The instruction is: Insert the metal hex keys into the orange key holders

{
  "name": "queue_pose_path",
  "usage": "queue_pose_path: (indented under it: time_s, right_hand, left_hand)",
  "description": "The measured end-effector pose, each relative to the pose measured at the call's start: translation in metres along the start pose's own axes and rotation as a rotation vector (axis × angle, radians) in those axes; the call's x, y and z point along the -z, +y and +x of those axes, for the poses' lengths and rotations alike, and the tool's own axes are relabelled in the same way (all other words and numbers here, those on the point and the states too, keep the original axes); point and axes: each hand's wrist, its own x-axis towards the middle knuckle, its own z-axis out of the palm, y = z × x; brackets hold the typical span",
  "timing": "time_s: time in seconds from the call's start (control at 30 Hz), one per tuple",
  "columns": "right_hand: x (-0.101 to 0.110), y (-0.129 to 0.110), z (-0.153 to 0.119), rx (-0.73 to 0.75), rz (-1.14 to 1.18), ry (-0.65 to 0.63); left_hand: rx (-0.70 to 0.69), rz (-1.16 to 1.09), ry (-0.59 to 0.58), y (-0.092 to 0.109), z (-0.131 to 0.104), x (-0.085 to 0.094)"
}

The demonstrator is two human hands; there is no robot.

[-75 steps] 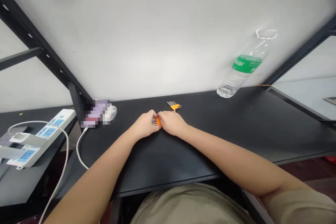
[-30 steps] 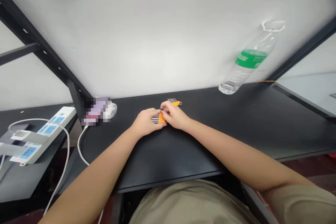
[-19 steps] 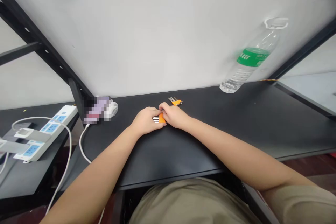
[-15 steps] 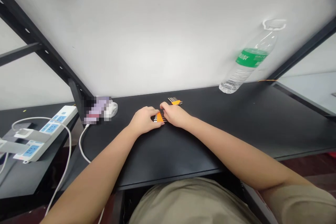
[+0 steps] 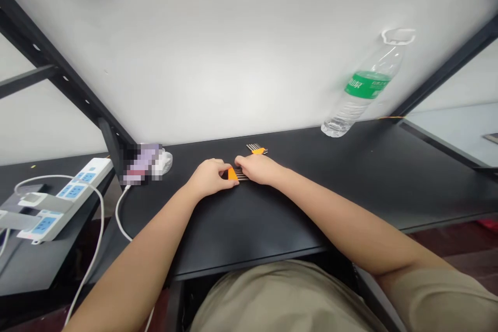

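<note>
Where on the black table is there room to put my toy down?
Bare tabletop lies between the right hand and the water bottle. More lies near the front edge, between the forearms. It is crowded where the left hand and right hand hold the orange hex key set.

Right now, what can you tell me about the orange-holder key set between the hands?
The key set is a small orange holder, plastic by its look, with a row of thin dark metal rods running out of it toward the right hand. It lies low on the black desk, flat or nearly so. The left hand pinches the orange end; the right hand covers the rods' far ends. Their count and tips are too small to tell.
</note>
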Motion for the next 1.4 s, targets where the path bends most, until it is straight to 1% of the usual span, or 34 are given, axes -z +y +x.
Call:
queue_pose_path:
  time_s: [0.23, 0.37, 0.5, 0.7, 0.83, 0.93, 1.03, 1.13, 1.2, 1.27, 1.33, 1.4]
  right_hand:
    - [0.002, 0.000, -0.001, -0.013, 0.067, -0.014]
    - [0.003, -0.003, -0.003, -0.007, 0.084, -0.006]
    - [0.004, -0.001, -0.003, -0.012, 0.049, 0.001]
    - [0.009, 0.003, -0.004, -0.051, -0.005, 0.005]
    - [0.011, 0.002, -0.006, -0.084, -0.055, 0.017]
    - [0.011, 0.004, -0.008, -0.094, -0.063, 0.056]
    - [0.012, 0.008, -0.012, -0.082, -0.020, 0.126]
    - [0.018, 0.015, -0.019, -0.061, 0.033, 0.222]
    - [0.025, 0.021, -0.025, -0.030, 0.062, 0.252]
    - [0.032, 0.026, -0.032, 0.047, 0.097, 0.200]
    - [0.037, 0.028, -0.038, 0.133, 0.139, 0.110]
    - [0.039, 0.028, -0.043, 0.170, 0.173, 0.033]
  left_hand:
    - [-0.001, 0.002, -0.036, 0.000, 0.000, 0.006]
    - [-0.047, -0.016, -0.063, -0.001, -0.001, 0.007]
    - [-0.101, -0.005, -0.041, -0.006, -0.002, 0.009]
    - [-0.057, -0.065, -0.050, -0.018, -0.007, 0.018]
    - [-0.033, -0.081, -0.017, -0.024, -0.007, 0.015]
    - [-0.016, -0.086, 0.011, -0.026, -0.007, 0.011]
    - [-0.018, -0.108, 0.025, -0.027, -0.006, 0.010]
    - [-0.014, -0.128, 0.041, -0.026, -0.007, 0.011]
    - [-0.008, -0.136, 0.052, -0.025, -0.007, 0.011]
    - [-0.005, -0.144, 0.060, -0.023, -0.006, 0.011]
    - [0.000, -0.150, 0.068, -0.023, -0.006, 0.010]
    - [0.010, -0.157, 0.070, -0.022, -0.006, 0.010]
